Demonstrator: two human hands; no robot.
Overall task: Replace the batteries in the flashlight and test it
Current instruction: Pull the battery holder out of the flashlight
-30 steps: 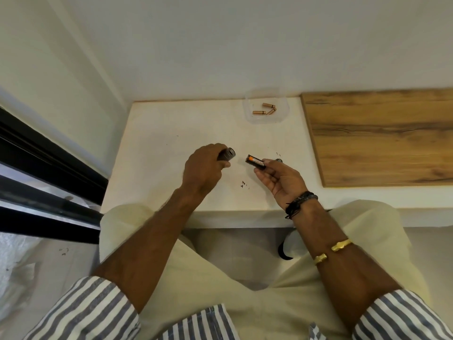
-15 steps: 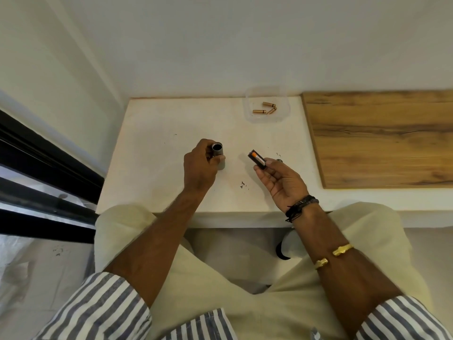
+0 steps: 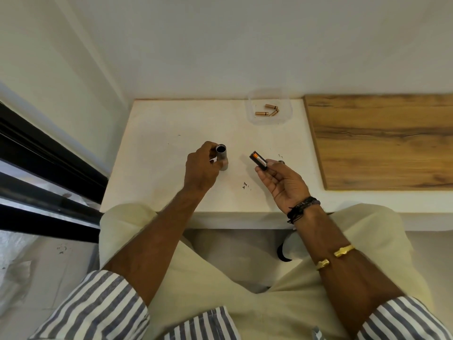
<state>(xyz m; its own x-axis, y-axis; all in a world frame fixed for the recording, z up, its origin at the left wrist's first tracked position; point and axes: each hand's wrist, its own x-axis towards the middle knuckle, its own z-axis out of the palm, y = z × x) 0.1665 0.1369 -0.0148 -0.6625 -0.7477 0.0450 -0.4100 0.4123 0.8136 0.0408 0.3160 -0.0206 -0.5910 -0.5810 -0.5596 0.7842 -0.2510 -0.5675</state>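
Observation:
A grey flashlight body point(image 3: 222, 157) stands upright on the white table point(image 3: 159, 143), its open end facing up. My left hand point(image 3: 201, 169) grips its side. My right hand point(image 3: 282, 179) holds a black battery holder point(image 3: 257, 160) with orange batteries inside, pinched at its near end, raised a little right of the flashlight. A small dark piece point(image 3: 281, 162) lies on the table just behind my right fingers; what it is I cannot tell.
A clear plastic tray point(image 3: 288, 116) with three copper-coloured batteries point(image 3: 267, 110) sits at the back of the table. A wooden board point(image 3: 382, 141) covers the surface to the right. Dark specks point(image 3: 245, 185) mark the table between my hands. A black window frame point(image 3: 49, 168) runs along the left.
My left hand turned the flashlight body from lying sideways to standing upright on the table. My right hand tilted the battery holder slightly and stayed in place.

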